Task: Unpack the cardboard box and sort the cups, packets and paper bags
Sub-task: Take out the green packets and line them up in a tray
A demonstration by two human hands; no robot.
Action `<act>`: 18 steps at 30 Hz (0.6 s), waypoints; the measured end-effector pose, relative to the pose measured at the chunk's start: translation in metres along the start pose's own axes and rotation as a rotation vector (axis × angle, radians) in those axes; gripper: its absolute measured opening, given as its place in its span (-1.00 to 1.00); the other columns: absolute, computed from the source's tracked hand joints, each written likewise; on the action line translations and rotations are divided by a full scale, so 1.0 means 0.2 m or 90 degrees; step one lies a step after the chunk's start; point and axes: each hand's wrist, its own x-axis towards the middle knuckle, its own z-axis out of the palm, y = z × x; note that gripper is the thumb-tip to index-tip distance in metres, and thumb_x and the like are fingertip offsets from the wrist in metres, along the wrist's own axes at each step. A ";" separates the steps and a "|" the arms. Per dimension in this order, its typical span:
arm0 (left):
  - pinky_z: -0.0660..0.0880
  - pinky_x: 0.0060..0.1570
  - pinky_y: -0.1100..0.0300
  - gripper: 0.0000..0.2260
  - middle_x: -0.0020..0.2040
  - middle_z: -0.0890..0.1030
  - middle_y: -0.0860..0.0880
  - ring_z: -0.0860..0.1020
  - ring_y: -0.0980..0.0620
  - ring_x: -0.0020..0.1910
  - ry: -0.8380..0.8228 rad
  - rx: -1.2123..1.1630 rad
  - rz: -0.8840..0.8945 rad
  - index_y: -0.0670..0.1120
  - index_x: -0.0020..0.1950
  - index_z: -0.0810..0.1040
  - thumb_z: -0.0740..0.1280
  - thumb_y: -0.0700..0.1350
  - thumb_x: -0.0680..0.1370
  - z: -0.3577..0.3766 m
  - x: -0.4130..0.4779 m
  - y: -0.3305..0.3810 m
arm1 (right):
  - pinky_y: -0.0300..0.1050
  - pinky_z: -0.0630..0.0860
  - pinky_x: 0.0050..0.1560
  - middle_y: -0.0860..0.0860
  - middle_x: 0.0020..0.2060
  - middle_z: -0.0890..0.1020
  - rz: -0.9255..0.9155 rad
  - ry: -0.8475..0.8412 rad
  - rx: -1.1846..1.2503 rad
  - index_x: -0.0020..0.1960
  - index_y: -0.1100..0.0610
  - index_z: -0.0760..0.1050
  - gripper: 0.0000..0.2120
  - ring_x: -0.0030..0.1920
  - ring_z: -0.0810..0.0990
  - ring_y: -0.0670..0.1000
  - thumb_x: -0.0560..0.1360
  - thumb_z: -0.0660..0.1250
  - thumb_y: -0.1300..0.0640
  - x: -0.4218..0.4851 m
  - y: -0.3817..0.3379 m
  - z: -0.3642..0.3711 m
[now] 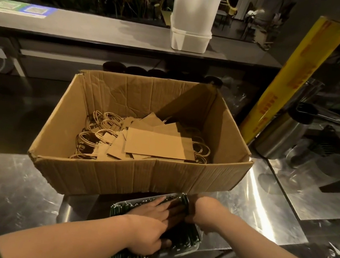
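lower centre: left hand (pixel 150 227) presses flat on dark green packets (pixel 184 236) in a tray (pixel 191 250), right hand (pixel 204 213) grips a bundle. mid-frame on the desk (pixel 261 215), the cardboard box (pixel 129 177) holds paper bags (pixel 158 144)

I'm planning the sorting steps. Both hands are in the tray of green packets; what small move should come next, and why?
Probably press the packets level in the tray and let go. The left hand lies on them with straight fingers, the right hand is at the row's far end, and the paper bags lie in a loose heap in the cardboard box.
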 end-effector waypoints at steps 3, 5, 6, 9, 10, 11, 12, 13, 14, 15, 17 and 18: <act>-0.50 0.44 0.05 -0.34 0.67 -0.05 -0.15 -0.36 -0.01 0.60 -0.029 0.019 -0.007 -0.16 0.67 -0.02 0.00 0.20 0.68 0.02 0.01 0.00 | -0.08 0.50 0.14 0.19 0.29 0.60 0.002 -0.044 -0.032 0.38 0.21 0.50 -0.59 0.27 0.60 0.19 0.59 0.41 0.06 0.04 -0.03 0.02; -0.49 0.45 0.02 -0.35 0.67 -0.06 -0.15 -0.37 -0.02 0.60 -0.050 0.021 -0.010 -0.16 0.66 -0.01 -0.02 0.21 0.69 0.01 0.00 0.00 | -0.02 0.51 0.24 0.19 0.35 0.56 -0.003 -0.042 -0.038 0.40 0.18 0.49 -0.53 0.30 0.57 0.21 0.55 0.46 0.06 0.08 -0.04 0.04; -0.49 0.45 0.02 -0.35 0.68 -0.06 -0.15 -0.38 -0.02 0.59 -0.057 0.021 -0.009 -0.16 0.66 0.00 -0.02 0.21 0.70 0.01 -0.01 0.00 | -0.01 0.50 0.26 0.19 0.36 0.55 -0.003 -0.047 -0.040 0.40 0.17 0.50 -0.53 0.31 0.56 0.22 0.55 0.47 0.05 0.09 -0.04 0.04; -0.47 0.49 -0.02 -0.36 0.68 -0.08 -0.12 -0.38 -0.01 0.59 -0.049 0.006 -0.005 -0.14 0.66 -0.02 -0.02 0.21 0.70 -0.01 -0.02 -0.01 | -0.03 0.48 0.26 0.16 0.34 0.55 0.004 -0.029 0.002 0.41 0.16 0.49 -0.59 0.31 0.56 0.19 0.60 0.40 0.07 0.07 -0.02 0.03; -0.46 0.50 -0.04 -0.36 0.68 -0.07 -0.12 -0.36 -0.02 0.60 -0.054 0.011 -0.005 -0.13 0.66 -0.01 -0.02 0.22 0.69 -0.01 -0.02 -0.01 | -0.05 0.48 0.26 0.15 0.33 0.56 0.013 -0.010 0.039 0.43 0.14 0.47 -0.59 0.30 0.56 0.17 0.61 0.38 0.08 0.07 -0.01 0.03; -0.47 0.48 -0.04 -0.35 0.68 -0.06 -0.12 -0.35 -0.04 0.60 -0.064 0.025 -0.001 -0.13 0.66 0.01 -0.03 0.23 0.69 -0.02 -0.01 0.00 | -0.07 0.48 0.27 0.13 0.32 0.56 0.018 0.014 0.075 0.44 0.12 0.45 -0.58 0.30 0.56 0.14 0.61 0.37 0.08 0.07 0.02 0.03; -0.48 0.46 -0.04 -0.35 0.68 -0.06 -0.12 -0.37 -0.04 0.59 -0.070 0.041 0.001 -0.13 0.66 0.03 -0.03 0.24 0.69 -0.02 -0.01 0.00 | -0.07 0.50 0.28 0.11 0.31 0.56 0.024 0.021 0.109 0.45 0.10 0.43 -0.57 0.31 0.56 0.13 0.61 0.37 0.09 0.08 0.03 0.04; -0.49 0.45 -0.04 -0.36 0.68 -0.07 -0.12 -0.40 -0.02 0.57 -0.072 0.050 0.001 -0.13 0.65 0.03 -0.03 0.24 0.70 -0.02 -0.02 0.00 | -0.07 0.52 0.29 0.09 0.27 0.56 0.031 0.015 0.135 0.44 0.09 0.42 -0.59 0.31 0.55 0.13 0.62 0.36 0.12 0.09 0.04 0.04; -0.49 0.45 -0.04 -0.36 0.68 -0.09 -0.10 -0.43 0.00 0.54 -0.072 0.046 0.000 -0.13 0.65 0.01 -0.02 0.23 0.70 -0.03 -0.02 0.01 | -0.06 0.55 0.25 0.05 0.18 0.57 0.038 -0.001 0.174 0.41 0.09 0.42 -0.64 0.31 0.56 0.14 0.63 0.34 0.15 0.10 0.04 0.04; -0.49 0.46 -0.04 -0.37 0.68 -0.11 -0.08 -0.44 0.02 0.53 -0.066 0.029 0.000 -0.11 0.66 -0.02 -0.01 0.22 0.70 -0.03 -0.03 0.01 | -0.08 0.59 0.16 0.01 0.03 0.56 0.041 -0.018 0.221 0.35 0.10 0.44 -0.70 0.27 0.58 0.15 0.63 0.32 0.20 0.11 0.05 0.05; -0.43 0.53 -0.05 -0.37 0.68 -0.15 0.01 -0.41 0.06 0.57 -0.023 -0.038 -0.016 -0.03 0.67 -0.08 0.01 0.23 0.69 -0.04 -0.07 0.01 | -0.15 0.64 -0.12 -0.03 -0.16 0.52 0.058 -0.026 0.270 0.18 0.12 0.51 -0.86 0.10 0.66 0.13 0.64 0.28 0.26 0.11 0.06 0.05; -0.36 0.57 -0.04 -0.38 0.68 -0.13 0.05 -0.35 0.08 0.60 0.018 -0.084 -0.041 0.01 0.67 -0.06 0.03 0.22 0.69 -0.04 -0.10 0.01 | -0.16 0.66 -0.20 -0.01 -0.18 0.53 0.060 -0.029 0.275 0.05 0.11 0.51 -0.91 0.00 0.68 0.12 0.63 0.29 0.27 0.09 0.06 0.04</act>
